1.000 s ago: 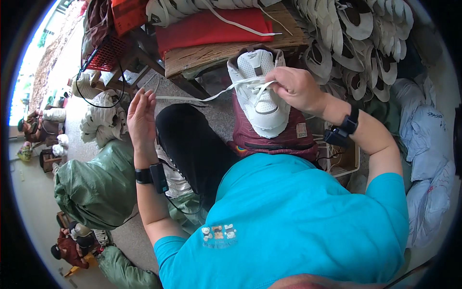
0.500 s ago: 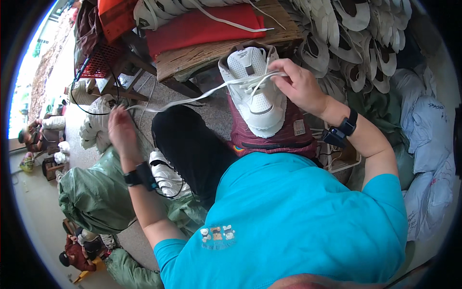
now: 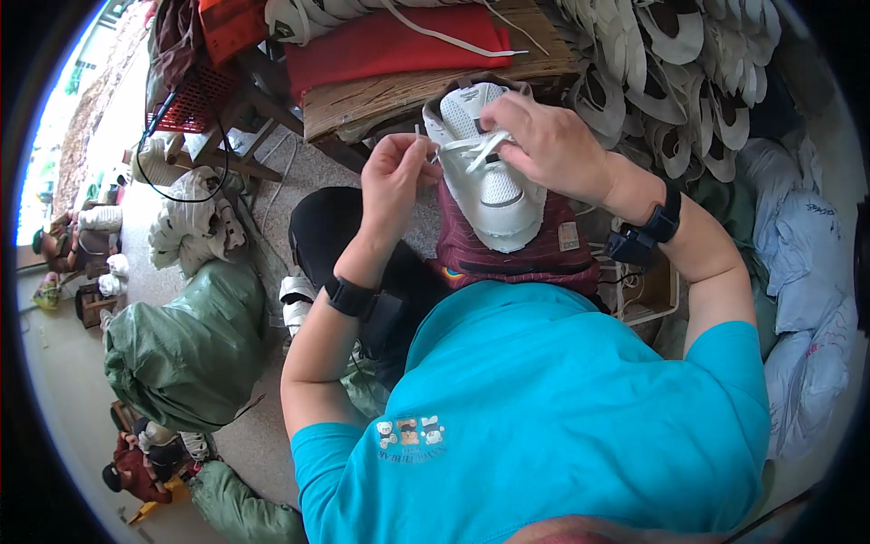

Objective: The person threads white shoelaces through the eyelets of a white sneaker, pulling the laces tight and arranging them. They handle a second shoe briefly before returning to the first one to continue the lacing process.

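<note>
A white shoe upper (image 3: 498, 218) with mesh panels lies on the maroon cloth (image 3: 471, 254) over my lap, its toe pointing toward me. White shoelace (image 3: 471, 145) crosses its eyelets. Beside the shoe's left edge, my left hand (image 3: 394, 177) pinches the lace, whose tip sticks up between thumb and finger. My right hand (image 3: 548, 145) is closed on a loop of the same lace above the tongue and covers the shoe's right eyelet side. Both wrists wear black bands.
Ahead stands a wooden bench (image 3: 362, 109) with a red cloth (image 3: 399, 54) and more laced white uppers. Piled uppers (image 3: 671, 91) hang at the far right, above pale sacks (image 3: 807, 236). Green sacks (image 3: 190, 344) lie on the left floor; other people (image 3: 140, 467) sit farther left.
My left hand has come in from the far left to the shoe's left edge, and the stretched lace has gone slack. My right hand has shifted slightly left over the tongue.
</note>
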Available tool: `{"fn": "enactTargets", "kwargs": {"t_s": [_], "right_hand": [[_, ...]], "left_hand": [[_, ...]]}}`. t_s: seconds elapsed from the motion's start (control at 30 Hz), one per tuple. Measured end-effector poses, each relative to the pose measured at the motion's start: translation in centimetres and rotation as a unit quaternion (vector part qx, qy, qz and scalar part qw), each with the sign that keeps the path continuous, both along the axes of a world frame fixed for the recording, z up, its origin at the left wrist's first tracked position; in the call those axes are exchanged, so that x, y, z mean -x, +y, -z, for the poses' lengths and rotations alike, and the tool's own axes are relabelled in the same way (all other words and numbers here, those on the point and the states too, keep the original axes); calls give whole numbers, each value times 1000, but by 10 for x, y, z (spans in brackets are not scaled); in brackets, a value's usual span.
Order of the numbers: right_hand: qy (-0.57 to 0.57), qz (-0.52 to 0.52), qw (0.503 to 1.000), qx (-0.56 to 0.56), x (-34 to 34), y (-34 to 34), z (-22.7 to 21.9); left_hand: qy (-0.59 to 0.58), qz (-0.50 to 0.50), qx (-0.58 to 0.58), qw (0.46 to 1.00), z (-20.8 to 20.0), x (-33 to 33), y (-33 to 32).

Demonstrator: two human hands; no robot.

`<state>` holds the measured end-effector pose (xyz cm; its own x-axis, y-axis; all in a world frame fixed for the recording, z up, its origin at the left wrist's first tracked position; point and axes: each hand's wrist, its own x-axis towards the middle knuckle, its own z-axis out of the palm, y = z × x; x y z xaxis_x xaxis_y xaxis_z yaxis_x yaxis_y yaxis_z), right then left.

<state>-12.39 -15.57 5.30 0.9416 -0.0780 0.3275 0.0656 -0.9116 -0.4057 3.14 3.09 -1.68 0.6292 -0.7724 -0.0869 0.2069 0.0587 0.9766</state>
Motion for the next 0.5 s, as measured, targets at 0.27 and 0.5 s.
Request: {"fn": "enactTargets", "kwargs": {"t_s": [0.27, 0.5], "right_hand": [[95, 25, 967, -236, 0, -15, 4], [258, 230, 779, -523, 40, -51, 40]], "left_hand": [[2, 18, -19, 1000, 10, 15, -5], [-30, 27, -41, 998, 10, 17, -5]]}}
